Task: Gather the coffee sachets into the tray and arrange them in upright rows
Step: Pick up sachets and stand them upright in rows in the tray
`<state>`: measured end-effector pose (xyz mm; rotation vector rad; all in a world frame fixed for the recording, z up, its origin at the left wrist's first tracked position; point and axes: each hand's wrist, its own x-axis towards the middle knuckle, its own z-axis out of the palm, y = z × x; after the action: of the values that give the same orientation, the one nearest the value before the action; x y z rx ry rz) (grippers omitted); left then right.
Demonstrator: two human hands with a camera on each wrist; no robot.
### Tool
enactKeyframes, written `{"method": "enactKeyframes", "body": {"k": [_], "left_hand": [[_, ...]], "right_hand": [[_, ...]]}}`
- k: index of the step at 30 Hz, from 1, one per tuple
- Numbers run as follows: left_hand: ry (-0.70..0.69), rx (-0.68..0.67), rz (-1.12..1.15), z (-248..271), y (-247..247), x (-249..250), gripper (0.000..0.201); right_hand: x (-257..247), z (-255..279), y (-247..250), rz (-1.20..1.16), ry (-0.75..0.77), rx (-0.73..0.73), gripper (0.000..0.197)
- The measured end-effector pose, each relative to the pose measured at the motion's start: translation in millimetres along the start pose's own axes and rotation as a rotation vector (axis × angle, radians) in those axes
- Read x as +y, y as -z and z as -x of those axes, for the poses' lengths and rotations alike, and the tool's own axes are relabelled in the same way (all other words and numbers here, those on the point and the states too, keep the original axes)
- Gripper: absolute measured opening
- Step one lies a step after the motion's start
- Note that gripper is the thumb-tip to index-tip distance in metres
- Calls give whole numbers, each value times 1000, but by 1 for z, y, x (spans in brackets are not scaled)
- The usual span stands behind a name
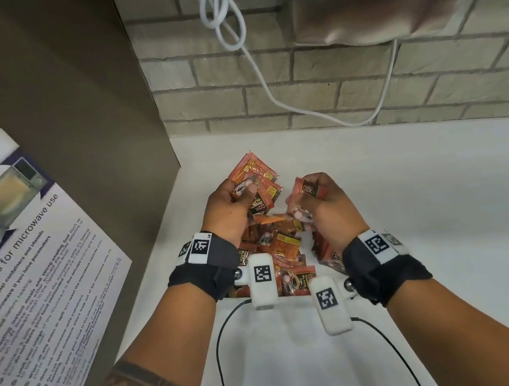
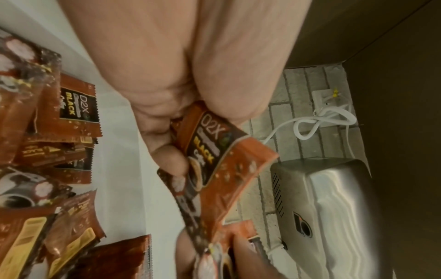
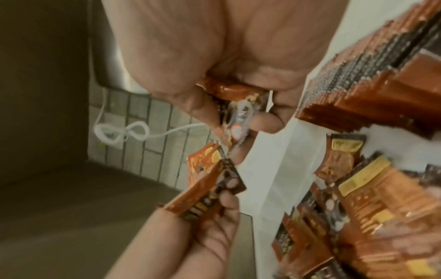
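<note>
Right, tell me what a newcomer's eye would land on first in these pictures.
First, the two hands in the middle of the head view: the left hand grips a bunch of orange coffee sachets, and the right hand holds a few more. Below them lies a loose pile of sachets on the white counter. On the brick wall behind hangs a knotted white cable.

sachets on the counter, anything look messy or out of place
Yes. The loose sachets lie in a jumbled heap on the white counter, overlapping and facing different ways, some face up, some face down. Only one neat upright row shows, in the right wrist view. The left hand and the right hand each hold sachets.
</note>
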<state>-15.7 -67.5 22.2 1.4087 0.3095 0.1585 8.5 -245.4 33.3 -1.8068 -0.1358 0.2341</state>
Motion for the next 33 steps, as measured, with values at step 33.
{"method": "enactKeyframes", "body": {"k": [33], "left_hand": [[140, 81, 136, 17, -8, 18, 16]], "right_hand": [[-13, 17, 26, -434, -73, -242, 40]]}}
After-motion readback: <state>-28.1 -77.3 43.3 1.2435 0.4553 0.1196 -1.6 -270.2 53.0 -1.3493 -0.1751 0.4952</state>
